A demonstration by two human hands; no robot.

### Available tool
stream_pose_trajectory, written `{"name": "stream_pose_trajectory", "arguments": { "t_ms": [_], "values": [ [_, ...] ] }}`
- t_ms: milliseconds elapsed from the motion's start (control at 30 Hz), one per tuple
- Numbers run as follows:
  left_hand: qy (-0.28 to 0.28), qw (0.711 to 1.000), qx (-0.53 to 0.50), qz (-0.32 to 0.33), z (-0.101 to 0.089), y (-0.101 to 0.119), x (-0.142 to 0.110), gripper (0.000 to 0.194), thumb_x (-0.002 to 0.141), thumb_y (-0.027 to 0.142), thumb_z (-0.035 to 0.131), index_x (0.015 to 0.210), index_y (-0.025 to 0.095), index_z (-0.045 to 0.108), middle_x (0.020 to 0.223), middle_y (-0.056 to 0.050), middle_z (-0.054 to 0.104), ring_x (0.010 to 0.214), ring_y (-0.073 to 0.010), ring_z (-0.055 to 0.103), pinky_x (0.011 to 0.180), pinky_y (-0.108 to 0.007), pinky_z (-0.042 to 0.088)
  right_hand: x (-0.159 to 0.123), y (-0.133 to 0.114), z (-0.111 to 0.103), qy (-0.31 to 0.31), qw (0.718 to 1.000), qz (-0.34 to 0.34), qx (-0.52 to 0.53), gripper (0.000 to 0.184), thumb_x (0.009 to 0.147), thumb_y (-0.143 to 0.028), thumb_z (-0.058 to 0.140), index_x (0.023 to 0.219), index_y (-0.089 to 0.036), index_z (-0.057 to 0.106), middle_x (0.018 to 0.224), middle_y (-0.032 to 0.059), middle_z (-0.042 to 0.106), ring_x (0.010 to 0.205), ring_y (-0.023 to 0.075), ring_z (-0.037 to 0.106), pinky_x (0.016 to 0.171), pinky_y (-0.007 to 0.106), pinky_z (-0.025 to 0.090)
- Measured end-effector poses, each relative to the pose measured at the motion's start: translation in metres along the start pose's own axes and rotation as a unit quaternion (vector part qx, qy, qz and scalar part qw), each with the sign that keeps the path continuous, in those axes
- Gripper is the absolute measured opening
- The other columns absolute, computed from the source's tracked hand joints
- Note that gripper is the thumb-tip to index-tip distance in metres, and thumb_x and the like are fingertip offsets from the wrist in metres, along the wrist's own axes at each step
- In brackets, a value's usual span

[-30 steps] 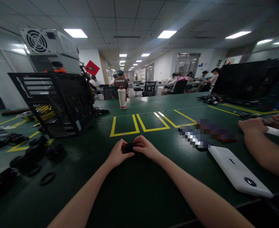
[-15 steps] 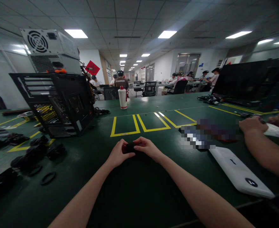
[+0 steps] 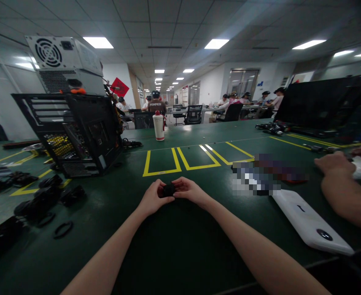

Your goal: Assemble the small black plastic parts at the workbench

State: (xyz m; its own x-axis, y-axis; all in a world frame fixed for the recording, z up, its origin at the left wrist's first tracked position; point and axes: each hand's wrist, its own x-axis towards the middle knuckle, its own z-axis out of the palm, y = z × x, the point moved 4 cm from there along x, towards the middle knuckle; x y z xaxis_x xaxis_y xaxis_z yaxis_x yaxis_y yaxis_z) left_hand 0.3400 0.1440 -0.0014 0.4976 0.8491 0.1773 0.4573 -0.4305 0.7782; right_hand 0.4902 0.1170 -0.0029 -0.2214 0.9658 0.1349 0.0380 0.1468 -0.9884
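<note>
A small black object, too dark to name its kind, is held between my two hands just above the green table. My left hand grips it from the left, thumb along the near side and fingers curled behind. From the right, my right hand pinches the same object with thumb and fingertips. Parts of it are hidden by the fingers. To the left of my forearm, a black ring lies flat on the table, with several black parts beyond it.
An open computer case with power supplies on top stands at left. Yellow tape marks the table ahead, near a white bottle. A white device lies at right, near another person's hand. A monitor stands behind.
My right thumb and fingers have shifted slightly on the black object, exposing a little more of it. The other person's hand at right has moved slightly rightward.
</note>
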Motion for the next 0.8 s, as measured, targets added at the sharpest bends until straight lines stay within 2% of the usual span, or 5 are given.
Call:
{"name": "stream_pose_trajectory", "arguments": {
  "t_ms": [133, 267, 433, 633, 800],
  "values": [
    [0.000, 1.000, 0.002, -0.002, 0.000, -0.001, 0.000, 0.048, 0.056, 0.049, 0.062, 0.089, 0.019, 0.046, 0.088, -0.005, 0.053, 0.077, -0.0187, 0.053, 0.064, -0.031, 0.042, 0.001, 0.002, -0.002, 0.023, 1.000, 0.007, -0.007, 0.035, 0.064, -0.026, 0.062, 0.096, -0.017, 0.053, 0.094, 0.0047, 0.059, 0.088, 0.0163, 0.057, 0.082, 0.035, 0.043],
    [0.003, 1.000, 0.005, -0.001, 0.002, -0.004, 0.002, 0.048, 0.055, 0.049, 0.063, 0.088, 0.019, 0.046, 0.086, -0.004, 0.054, 0.076, -0.0186, 0.053, 0.064, -0.031, 0.041, 0.003, 0.009, -0.003, 0.034, 0.999, 0.039, 0.012, 0.039, 0.058, -0.024, 0.066, 0.095, -0.015, 0.054, 0.093, 0.0058, 0.060, 0.087, 0.0167, 0.057, 0.083, 0.035, 0.043],
    [0.009, 1.000, 0.001, 0.000, 0.002, -0.003, 0.003, 0.047, 0.053, 0.047, 0.065, 0.087, 0.019, 0.046, 0.083, -0.003, 0.055, 0.075, -0.0184, 0.053, 0.065, -0.031, 0.041, 0.004, 0.006, -0.001, -0.001, 0.999, -0.002, 0.034, 0.045, 0.050, -0.018, 0.071, 0.091, -0.017, 0.052, 0.086, 0.0019, 0.060, 0.083, 0.0151, 0.057, 0.081, 0.034, 0.043],
    [0.006, 1.000, -0.004, -0.018, 0.001, -0.001, 0.000, 0.047, 0.054, 0.047, 0.064, 0.088, 0.019, 0.047, 0.087, -0.004, 0.054, 0.076, -0.0183, 0.053, 0.065, -0.032, 0.042, 0.000, -0.003, -0.001, 0.028, 1.000, -0.008, 0.009, 0.026, 0.064, -0.028, 0.061, 0.088, -0.017, 0.056, 0.086, 0.0027, 0.060, 0.083, 0.0142, 0.056, 0.081, 0.034, 0.041],
    [0.002, 1.000, -0.010, -0.019, 0.001, -0.002, 0.000, 0.046, 0.054, 0.046, 0.064, 0.087, 0.019, 0.047, 0.088, -0.004, 0.053, 0.076, -0.0181, 0.052, 0.066, -0.032, 0.042, -0.002, -0.006, -0.002, 0.028, 0.999, -0.003, 0.026, 0.026, 0.061, -0.024, 0.064, 0.085, -0.016, 0.058, 0.087, 0.0024, 0.060, 0.085, 0.0148, 0.056, 0.083, 0.033, 0.041]
  ]
}}
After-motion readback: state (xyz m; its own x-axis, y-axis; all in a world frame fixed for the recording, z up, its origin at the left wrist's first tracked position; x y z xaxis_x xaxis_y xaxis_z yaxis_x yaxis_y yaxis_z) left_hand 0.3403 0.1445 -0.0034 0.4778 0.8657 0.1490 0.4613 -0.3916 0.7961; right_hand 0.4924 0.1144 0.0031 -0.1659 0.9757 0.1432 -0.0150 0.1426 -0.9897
